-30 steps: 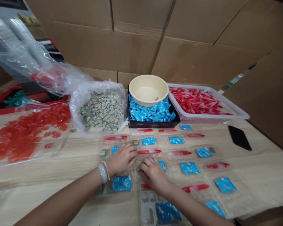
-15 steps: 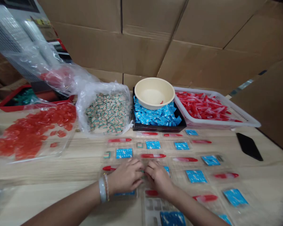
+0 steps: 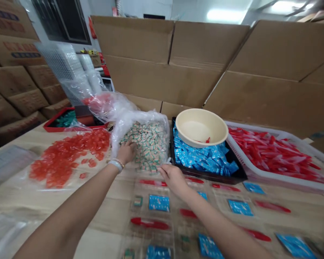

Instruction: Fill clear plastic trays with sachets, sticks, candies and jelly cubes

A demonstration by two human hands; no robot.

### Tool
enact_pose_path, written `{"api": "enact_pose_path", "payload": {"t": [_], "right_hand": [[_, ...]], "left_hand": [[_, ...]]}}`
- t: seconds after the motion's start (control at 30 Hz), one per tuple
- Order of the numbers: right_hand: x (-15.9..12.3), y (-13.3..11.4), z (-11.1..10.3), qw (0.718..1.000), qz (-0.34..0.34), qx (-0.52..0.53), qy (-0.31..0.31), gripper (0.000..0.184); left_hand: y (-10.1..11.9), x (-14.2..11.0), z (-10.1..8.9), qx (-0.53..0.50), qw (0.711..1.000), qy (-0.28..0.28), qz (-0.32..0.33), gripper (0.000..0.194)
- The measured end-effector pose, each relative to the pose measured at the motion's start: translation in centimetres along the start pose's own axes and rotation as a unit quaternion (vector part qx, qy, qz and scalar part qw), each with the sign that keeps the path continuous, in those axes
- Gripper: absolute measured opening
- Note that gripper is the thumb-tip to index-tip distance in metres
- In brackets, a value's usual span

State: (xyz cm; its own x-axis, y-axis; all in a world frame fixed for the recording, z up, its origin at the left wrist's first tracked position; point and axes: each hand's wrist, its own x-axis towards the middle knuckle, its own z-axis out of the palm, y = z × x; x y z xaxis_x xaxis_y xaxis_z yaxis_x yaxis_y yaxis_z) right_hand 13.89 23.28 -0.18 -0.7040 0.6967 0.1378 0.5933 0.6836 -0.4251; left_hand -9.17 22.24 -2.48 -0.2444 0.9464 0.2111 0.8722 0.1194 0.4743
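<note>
Filling the open plastic bag, green-and-tan pieces lay under and beside the left hand; blur obscured the contact, so I couldn't tell whether it grasped any. The right hand was at the bag's near right corner, its grip equally unreadable to me. Its forearm covered part of the clear trays, and my view cut off the white basket.
</note>
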Motion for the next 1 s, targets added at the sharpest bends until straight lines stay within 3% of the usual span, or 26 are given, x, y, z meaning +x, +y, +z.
{"api": "enact_pose_path", "payload": {"t": [0.1,0.23,0.37,0.47,0.63,0.73,0.87,1.0], "right_hand": [[3.5,-0.1,2.2,0.998,-0.010,-0.069,-0.006,0.024],[4.6,0.7,4.3,0.990,-0.046,-0.124,-0.057,0.021],[3.9,1.4,4.6,0.992,-0.045,-0.104,-0.049,0.029],[3.7,1.5,4.4,0.994,-0.018,-0.101,-0.028,0.018],[4.9,1.3,4.8,0.994,-0.038,-0.096,-0.041,0.022],[5.7,1.6,5.2,0.994,-0.048,-0.091,-0.049,0.028],[6.3,2.3,5.4,0.992,-0.063,-0.085,-0.069,0.041],[6.4,2.6,5.3,0.989,-0.092,-0.078,-0.080,0.032]], "left_hand": [[-1.5,-0.9,0.4,0.039,0.998,-0.022,0.035,0.024],[-2.6,-4.2,0.6,0.091,0.986,-0.055,0.125,0.027],[-2.5,-5.5,0.2,0.099,0.990,-0.010,0.095,0.030],[-0.8,-5.3,0.5,0.082,0.993,0.001,0.079,0.028],[2.5,-4.2,2.4,0.071,0.992,-0.084,0.065,0.018],[2.4,-3.0,3.2,0.084,0.992,-0.088,0.039,0.022],[1.2,-1.9,2.9,0.048,0.989,-0.132,0.051,0.018],[1.5,-2.1,2.8,0.072,0.988,-0.113,0.074,0.015]]}}
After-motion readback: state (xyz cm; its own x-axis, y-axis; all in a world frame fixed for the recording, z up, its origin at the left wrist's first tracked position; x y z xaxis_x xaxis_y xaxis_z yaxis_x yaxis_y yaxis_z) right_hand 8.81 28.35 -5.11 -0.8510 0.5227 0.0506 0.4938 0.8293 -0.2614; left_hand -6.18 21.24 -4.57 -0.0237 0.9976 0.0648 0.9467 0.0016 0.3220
